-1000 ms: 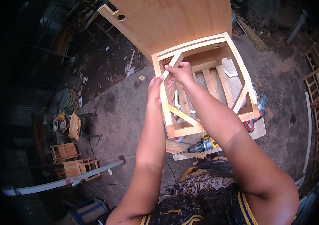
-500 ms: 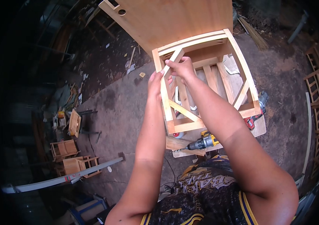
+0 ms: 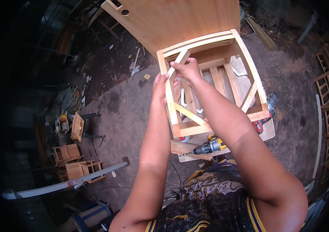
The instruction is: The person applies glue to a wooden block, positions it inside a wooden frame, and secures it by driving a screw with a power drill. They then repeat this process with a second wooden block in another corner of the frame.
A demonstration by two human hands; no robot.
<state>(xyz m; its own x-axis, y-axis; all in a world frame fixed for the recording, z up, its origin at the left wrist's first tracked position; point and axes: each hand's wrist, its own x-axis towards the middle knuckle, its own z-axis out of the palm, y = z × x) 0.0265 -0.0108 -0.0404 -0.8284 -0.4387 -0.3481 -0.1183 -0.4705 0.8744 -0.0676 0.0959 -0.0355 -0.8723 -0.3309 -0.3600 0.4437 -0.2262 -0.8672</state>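
Observation:
A pale wooden frame [image 3: 171, 110], like a chair seat frame, stands in front of me with its open side up. A short wooden brace [image 3: 180, 62] lies diagonally across its far left corner. My right hand [image 3: 187, 71] pinches this brace between thumb and fingers. Wrapped about the left rail, my left hand [image 3: 160, 88] has its thumb at the brace's lower end. Similar diagonal braces sit in the near left corner [image 3: 189, 113] and the near right corner [image 3: 249, 98].
A large wooden panel [image 3: 184, 19] rises behind the frame. A yellow and black drill [image 3: 209, 147] lies on the near side, and a red and grey power tool [image 3: 263, 123] on the right. A broom [image 3: 263, 34] and small wooden furniture [image 3: 67, 153] stand around.

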